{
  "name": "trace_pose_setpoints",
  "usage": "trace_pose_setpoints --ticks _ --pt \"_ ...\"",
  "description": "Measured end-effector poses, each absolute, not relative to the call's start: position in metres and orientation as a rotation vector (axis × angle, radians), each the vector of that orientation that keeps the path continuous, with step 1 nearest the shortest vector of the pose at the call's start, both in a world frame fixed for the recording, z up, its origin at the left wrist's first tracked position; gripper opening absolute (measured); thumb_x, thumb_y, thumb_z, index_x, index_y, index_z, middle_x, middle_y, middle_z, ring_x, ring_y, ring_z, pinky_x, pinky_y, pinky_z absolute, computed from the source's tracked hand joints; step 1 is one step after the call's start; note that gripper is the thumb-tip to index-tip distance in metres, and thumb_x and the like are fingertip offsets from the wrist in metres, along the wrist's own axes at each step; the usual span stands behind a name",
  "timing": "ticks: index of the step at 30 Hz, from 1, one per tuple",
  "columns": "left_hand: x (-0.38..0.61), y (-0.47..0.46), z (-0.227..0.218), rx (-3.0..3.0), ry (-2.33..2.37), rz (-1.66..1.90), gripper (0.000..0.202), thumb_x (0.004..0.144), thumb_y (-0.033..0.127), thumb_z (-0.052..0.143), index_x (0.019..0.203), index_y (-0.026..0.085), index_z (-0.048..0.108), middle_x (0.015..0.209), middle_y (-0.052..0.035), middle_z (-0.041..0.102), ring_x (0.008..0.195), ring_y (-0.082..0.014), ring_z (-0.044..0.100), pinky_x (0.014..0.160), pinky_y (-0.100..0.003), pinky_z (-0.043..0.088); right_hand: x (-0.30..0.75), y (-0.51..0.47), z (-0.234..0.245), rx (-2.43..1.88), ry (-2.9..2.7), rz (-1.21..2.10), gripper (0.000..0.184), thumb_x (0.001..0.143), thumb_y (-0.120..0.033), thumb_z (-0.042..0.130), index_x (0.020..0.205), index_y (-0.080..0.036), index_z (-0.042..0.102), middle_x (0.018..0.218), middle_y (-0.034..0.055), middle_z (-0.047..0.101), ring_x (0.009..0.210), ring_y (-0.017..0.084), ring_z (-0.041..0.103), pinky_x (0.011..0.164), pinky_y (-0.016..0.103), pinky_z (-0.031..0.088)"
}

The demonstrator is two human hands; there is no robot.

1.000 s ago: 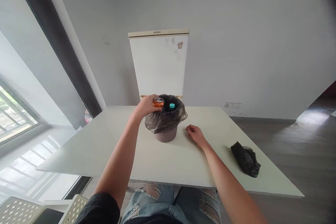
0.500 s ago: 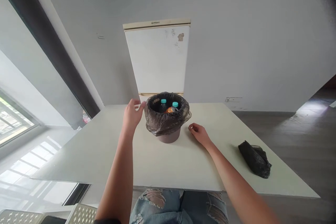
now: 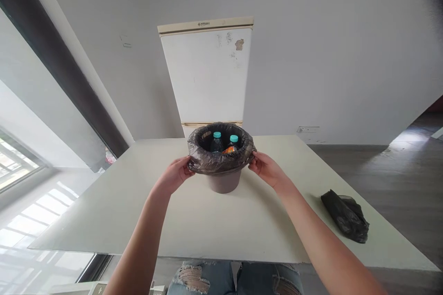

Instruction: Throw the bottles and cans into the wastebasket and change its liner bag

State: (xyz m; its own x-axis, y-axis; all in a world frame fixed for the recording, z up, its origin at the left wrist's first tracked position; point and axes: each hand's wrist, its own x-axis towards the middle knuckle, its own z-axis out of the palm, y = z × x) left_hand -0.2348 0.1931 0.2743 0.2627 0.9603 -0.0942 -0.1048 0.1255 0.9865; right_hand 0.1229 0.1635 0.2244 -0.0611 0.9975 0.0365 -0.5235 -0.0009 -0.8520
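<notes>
A brownish trash can (image 3: 224, 182) stands upright on the pale table, lined with a black plastic garbage bag (image 3: 218, 162) that is folded out over its rim. Inside are two bottles with teal caps: a dark bottle (image 3: 217, 143) on the left and one with an orange label (image 3: 230, 149) on the right. My left hand (image 3: 175, 173) pinches the bag's overhanging edge at the can's left side. On the right side, my right hand (image 3: 266, 168) grips the same edge between thumb and fingers. The lower parts of both bottles are hidden by the bag.
A crumpled black plastic bag (image 3: 346, 216) lies near the right side of the pale table (image 3: 221, 230). Behind the table stands a white refrigerator (image 3: 207, 76) against the grey wall. My knees in ripped jeans (image 3: 207, 279) are under the front edge.
Both hands have closed on the bag's folded edge; before, they were apart from it. The overhang is now pulled outward to both sides, showing more of the can below.
</notes>
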Motion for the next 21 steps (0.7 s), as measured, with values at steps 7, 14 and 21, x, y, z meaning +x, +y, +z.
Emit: trace_pose_setpoints --ticks 7,14,21 --pt "-0.245 0.203 0.368 1.116 0.857 1.203 0.021 0.082 0.034 0.081 0.076 0.018 0.068 0.064 0.0006 0.059 0.053 -0.0104 0.056 0.052 -0.026 0.05 0.13 0.176 0.303 -0.589 -0.911 1.401 0.03 0.085 -0.035 0.081 0.067 -0.021 0.061 0.061 -0.0041 0.05 0.049 0.009 0.04 0.051 0.023 0.046" --pt "-0.234 0.224 0.413 1.287 0.809 1.373 0.026 0.087 0.033 0.077 0.07 0.017 0.064 0.066 -0.0024 0.063 0.049 -0.0095 0.055 0.048 -0.023 0.047 0.131 0.192 0.367 -0.438 -1.009 1.342 0.036 0.079 -0.036 0.086 0.059 -0.02 0.061 0.051 -0.0071 0.048 0.038 0.005 0.033 0.046 0.023 0.043" --pt "-0.234 0.242 0.401 1.223 0.981 1.632 0.019 0.087 0.028 0.073 0.075 0.016 0.066 0.066 -0.0027 0.062 0.06 -0.0125 0.061 0.051 -0.022 0.049 0.141 0.185 0.391 -0.579 -0.789 1.17 0.031 0.082 -0.025 0.077 0.062 -0.021 0.055 0.053 -0.0061 0.043 0.044 0.007 0.03 0.046 0.023 0.038"
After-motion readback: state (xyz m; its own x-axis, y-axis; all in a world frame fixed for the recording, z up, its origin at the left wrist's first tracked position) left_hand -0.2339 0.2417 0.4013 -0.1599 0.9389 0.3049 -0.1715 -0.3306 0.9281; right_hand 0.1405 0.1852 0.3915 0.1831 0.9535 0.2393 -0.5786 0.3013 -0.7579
